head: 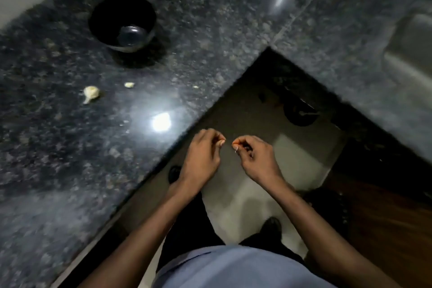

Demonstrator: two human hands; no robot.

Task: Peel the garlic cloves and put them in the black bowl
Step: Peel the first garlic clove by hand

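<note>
The dark speckled granite counter (191, 37) is forming an L, its two front edges meeting at an inner corner just above the hands, and the person is standing in that open notch over a pale tiled floor (236, 196), so the room for moving is lying mostly between the two counter edges and toward the body. Both hands are hovering off the counter, just past its slanted left edge, close together but not touching. The left hand (203, 154) is curling its fingers with thumb and fingertips pinching something small and pale, apparently a garlic clove (221, 142), though it is too small and blurred to be sure. The right hand (256, 154) is also curling, its thumb and forefinger pinching together at a pale tip; whether that is a bit of skin or only a fingernail cannot be told. One black bowl (122, 22) is sitting upright on the left stretch of counter, well apart from the hands, with nothing visible inside. Nearer the edge, one larger pale garlic piece (91, 93) is lying on the granite, with two small pale scraps (129, 84) to its right, all apart from the bowl. A steel sink (411, 54) is occupying the far right of the counter. Below, a blue shirt (233, 269) and dark shoes are showing.
</note>
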